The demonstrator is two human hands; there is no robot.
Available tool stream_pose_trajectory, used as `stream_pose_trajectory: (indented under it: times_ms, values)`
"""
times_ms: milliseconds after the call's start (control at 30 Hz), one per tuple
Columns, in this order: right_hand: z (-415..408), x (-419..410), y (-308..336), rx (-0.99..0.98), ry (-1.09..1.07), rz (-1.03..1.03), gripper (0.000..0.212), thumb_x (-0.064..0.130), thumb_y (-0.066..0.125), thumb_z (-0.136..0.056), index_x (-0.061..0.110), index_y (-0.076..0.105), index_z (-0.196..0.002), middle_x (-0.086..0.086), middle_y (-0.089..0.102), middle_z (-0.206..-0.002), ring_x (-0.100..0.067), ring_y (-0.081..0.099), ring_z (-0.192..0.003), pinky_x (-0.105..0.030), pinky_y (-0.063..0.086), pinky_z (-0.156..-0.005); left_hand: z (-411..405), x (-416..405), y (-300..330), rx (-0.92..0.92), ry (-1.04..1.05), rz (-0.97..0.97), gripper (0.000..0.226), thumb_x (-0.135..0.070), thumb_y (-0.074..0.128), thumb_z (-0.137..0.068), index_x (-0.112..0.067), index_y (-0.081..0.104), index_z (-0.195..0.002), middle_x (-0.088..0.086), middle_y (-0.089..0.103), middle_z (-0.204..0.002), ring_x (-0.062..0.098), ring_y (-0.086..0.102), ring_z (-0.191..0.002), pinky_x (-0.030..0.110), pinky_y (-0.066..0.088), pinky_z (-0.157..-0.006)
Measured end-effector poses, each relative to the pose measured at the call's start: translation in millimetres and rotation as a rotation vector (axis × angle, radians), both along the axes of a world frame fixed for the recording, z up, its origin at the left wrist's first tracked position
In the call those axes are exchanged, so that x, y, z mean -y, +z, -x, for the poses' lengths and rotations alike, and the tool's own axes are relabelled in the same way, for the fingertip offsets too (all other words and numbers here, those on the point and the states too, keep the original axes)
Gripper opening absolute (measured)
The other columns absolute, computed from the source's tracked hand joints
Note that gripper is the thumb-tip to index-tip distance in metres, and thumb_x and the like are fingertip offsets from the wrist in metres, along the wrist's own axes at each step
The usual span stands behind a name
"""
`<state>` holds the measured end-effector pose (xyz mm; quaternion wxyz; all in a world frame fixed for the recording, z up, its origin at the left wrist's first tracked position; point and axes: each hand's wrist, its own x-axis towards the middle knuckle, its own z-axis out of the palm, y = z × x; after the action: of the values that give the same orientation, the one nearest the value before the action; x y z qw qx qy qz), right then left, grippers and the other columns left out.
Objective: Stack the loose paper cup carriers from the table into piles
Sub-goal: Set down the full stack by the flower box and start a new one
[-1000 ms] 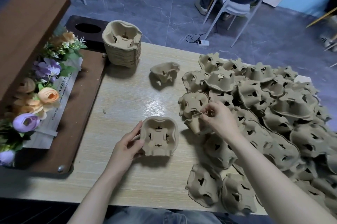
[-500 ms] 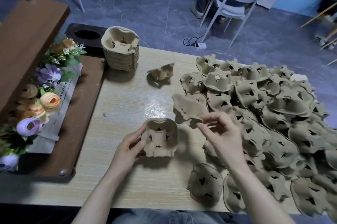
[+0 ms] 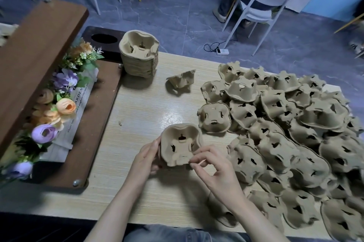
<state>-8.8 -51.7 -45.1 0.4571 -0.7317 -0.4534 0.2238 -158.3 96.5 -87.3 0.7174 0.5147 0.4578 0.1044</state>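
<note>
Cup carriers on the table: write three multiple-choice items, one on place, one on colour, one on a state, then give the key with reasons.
1. Where does the finished stack stand?
A. at the table's far left corner, beside the flowers
B. on the white chair
C. in the person's lap

2. What colour are the carriers?
A. white
B. brown
C. blue

3. How is the carrier in hand held?
A. lying untouched on the table
B. by the right hand alone
C. between both hands

Key: A, the stack stands near the flowers at the corner of the table. B, the loose heap is all plain brown pulp. C, the left hand holds its left side and the right hand pinches its near rim.
</note>
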Motion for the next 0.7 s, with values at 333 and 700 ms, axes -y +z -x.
stream_pose_trajectory:
  times_ms: [333, 700]
  values:
    - [-6.4, 3.0, -1.5, 0.039, -0.105, 0.016, 0.025, 0.011, 0.068, -0.088, 0.022, 0.066, -0.110, 0.017, 0.057, -0.113, -0.009, 0.062, -0.082, -0.014, 0.045, -0.075, -0.7, 1.8, 2.7, 0.072, 0.035, 0.006, 0.036, -0.053, 0.068, -0.082, -0.054, 0.064, -0.118, -0.008, 0.059, -0.130, 0.014, 0.058, -0.120, 0.046, 0.049, -0.102]
    - [-15.5, -13.5, -17.3, -0.412, -0.276, 0.276, 0.023, 0.021, 0.072, -0.086, 0.030, 0.065, -0.106, 0.006, 0.068, -0.093, -0.007, 0.058, -0.070, -0.027, 0.049, -0.064, 0.0, 5.2, -3.1, 0.081, 0.059, -0.016, 0.041, -0.038, 0.065, -0.090, -0.064, 0.055, -0.121, -0.005, 0.057, -0.133, 0.017, 0.059, -0.121, 0.046, 0.050, -0.102]
